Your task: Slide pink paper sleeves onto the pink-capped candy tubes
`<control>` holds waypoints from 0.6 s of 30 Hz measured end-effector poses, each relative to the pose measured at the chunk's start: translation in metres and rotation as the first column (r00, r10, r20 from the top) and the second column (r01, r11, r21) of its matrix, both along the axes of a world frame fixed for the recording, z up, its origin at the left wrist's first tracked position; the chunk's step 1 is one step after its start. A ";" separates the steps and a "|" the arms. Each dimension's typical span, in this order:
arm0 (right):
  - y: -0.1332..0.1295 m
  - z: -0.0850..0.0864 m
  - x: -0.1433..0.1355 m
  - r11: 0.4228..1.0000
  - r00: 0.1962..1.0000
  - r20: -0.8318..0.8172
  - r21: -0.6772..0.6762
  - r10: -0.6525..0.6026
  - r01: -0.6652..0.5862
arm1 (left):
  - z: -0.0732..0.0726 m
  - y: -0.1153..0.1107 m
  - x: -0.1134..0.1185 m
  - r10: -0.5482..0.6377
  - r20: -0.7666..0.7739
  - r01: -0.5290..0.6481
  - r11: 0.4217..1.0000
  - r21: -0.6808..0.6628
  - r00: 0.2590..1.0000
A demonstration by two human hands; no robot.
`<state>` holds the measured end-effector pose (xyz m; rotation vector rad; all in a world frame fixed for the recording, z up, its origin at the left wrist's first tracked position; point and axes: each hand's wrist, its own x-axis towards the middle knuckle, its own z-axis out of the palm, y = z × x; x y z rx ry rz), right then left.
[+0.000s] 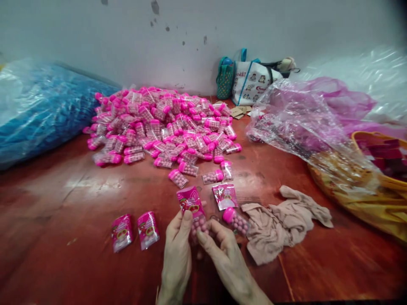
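The fingers (187, 220) of the left hand (178, 250) pinch the lower edge of a pink packet (190, 201), holding it upright just above the red surface (63, 203). The right hand (222, 250) meets it from the other side, its fingers closed around a clear tube (199, 225) of pink balls held right under the packet, touching it. Whether the tube sits inside the packet's sleeve or only against it cannot be told.

Just right of the hands lies another tube with a pink cap (235, 220), and beside that a second packet (225, 196) flat on the surface. Two more packets (135, 231) lie side by side to the left of the left hand. A crumpled beige cloth (282, 222) rests near the right hand, touching the capped tube.

Farther back, a large heap of pink-capped tubes (159, 127) spreads across the surface, with a few strays (190, 171) between it and the hands. A blue bag (41, 110) lies at the far left; a clear sack (302, 123) with pink contents and a yellow basket (378, 169) sit on the right. A tote (251, 82) stands against the wall (127, 42).
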<state>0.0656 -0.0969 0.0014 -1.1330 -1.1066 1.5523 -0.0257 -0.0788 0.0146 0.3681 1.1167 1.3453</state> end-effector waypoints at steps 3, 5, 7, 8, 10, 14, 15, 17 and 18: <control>-0.001 -0.001 -0.002 0.999 0.994 -0.107 -0.050 -0.019 0.014 | 0.003 0.000 0.004 -0.067 0.024 0.068 0.997 -0.037 0.997; -0.003 -0.003 -0.003 0.998 0.992 -0.110 -0.045 -0.053 0.048 | 0.001 -0.004 0.008 -0.057 0.019 0.058 0.997 -0.052 0.998; -0.005 -0.005 -0.003 0.995 0.995 -0.018 0.004 -0.099 0.099 | -0.002 -0.008 0.014 -0.049 -0.011 0.048 0.998 -0.045 0.999; -0.006 -0.006 -0.003 0.992 0.991 0.043 0.038 -0.126 0.124 | -0.004 -0.011 0.016 -0.046 -0.026 0.045 0.998 -0.039 0.999; -0.008 -0.005 -0.002 0.981 0.973 0.148 0.099 -0.179 0.166 | -0.008 -0.015 0.021 -0.045 -0.036 0.044 0.998 -0.034 0.998; -0.009 -0.001 -0.001 0.968 0.943 0.237 0.149 -0.235 0.204 | -0.010 -0.018 0.025 -0.044 0.013 0.044 0.998 -0.035 0.999; -0.007 0.000 -0.001 0.969 0.944 0.239 0.147 -0.228 0.197 | -0.009 -0.017 0.024 -0.048 0.034 0.049 0.998 -0.043 0.998; -0.005 0.002 0.000 0.977 0.953 0.235 0.134 -0.193 0.165 | -0.005 -0.013 0.020 -0.060 0.082 0.066 0.995 -0.069 0.995; -0.004 0.002 0.000 0.982 0.958 0.234 0.126 -0.166 0.139 | -0.003 -0.011 0.018 -0.056 0.090 0.064 0.995 -0.082 0.994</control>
